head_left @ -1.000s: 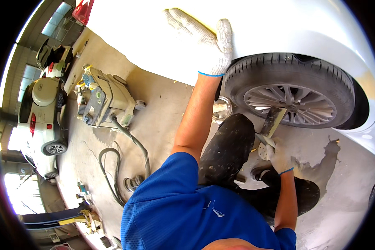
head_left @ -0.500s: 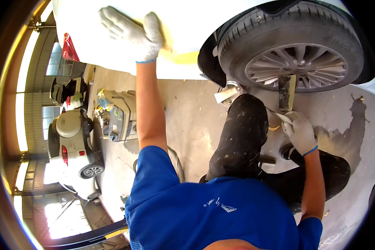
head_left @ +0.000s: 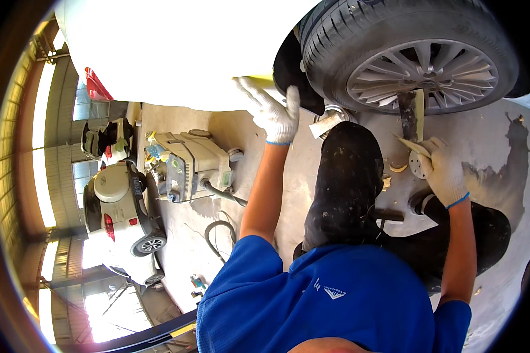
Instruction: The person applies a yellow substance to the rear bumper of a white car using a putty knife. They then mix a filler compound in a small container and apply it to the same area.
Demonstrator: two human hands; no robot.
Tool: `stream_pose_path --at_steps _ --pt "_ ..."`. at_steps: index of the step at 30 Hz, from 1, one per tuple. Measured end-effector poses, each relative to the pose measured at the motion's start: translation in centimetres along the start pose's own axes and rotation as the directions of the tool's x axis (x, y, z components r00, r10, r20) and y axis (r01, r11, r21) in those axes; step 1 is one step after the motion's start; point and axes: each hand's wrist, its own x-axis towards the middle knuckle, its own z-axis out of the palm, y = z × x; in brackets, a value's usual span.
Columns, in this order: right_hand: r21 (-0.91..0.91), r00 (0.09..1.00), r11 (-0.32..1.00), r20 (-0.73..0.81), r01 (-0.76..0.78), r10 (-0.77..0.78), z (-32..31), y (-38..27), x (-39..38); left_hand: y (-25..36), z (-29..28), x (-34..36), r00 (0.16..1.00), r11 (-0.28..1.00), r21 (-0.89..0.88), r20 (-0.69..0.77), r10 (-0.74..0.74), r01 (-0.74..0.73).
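Note:
My left hand (head_left: 271, 115), in a white knit glove with a blue cuff, is raised with thumb and fingers apart. It is at the lower edge of a white car body panel (head_left: 176, 53), beside a yellow patch (head_left: 259, 80); whether it touches is unclear. My right hand (head_left: 443, 172), gloved alike, closes on a thin, tan, pointed flat piece (head_left: 415, 145) whose kind I cannot make out. Beside its fingers shows a pale disc with holes (head_left: 417, 166); whether it is held is unclear. A dark slab with a yellowish edge (head_left: 411, 115) stands before the wheel (head_left: 427, 79).
An open tin (head_left: 334, 113) with a pale flat piece across it stands beside my knee. A beige wheeled machine (head_left: 197, 162) with a grey hose (head_left: 212, 235) is on the left. Scraps (head_left: 398, 169) lie on the floor. Parked white car (head_left: 121, 206) farther left.
My left hand has come down and right along the panel to its lower edge. My right hand has shifted slightly right, showing the holed disc. The whole view has shifted.

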Motion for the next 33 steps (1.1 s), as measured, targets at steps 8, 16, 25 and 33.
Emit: stream_pose_path --at_steps 8,16,25,33 --pt "0.706 0.988 0.692 0.077 -0.149 0.134 -3.6 -2.6 -0.3 9.8 -11.7 -2.9 0.907 0.839 -0.529 0.403 0.118 0.126" --pt "0.963 0.968 0.203 0.134 -0.178 0.211 -2.3 -7.7 -4.5 16.8 -11.3 -10.9 0.313 0.154 -0.435 0.813 0.49 0.887" --pt "0.937 0.967 0.309 0.089 -0.163 0.239 1.7 -11.1 -8.9 16.8 -16.6 -14.0 0.407 0.041 -0.414 0.905 0.12 0.909" --pt "0.905 0.952 0.413 -0.034 -0.099 0.304 -0.2 -12.8 -11.4 12.5 -18.2 -11.3 0.414 0.024 -0.42 0.902 0.123 0.907"
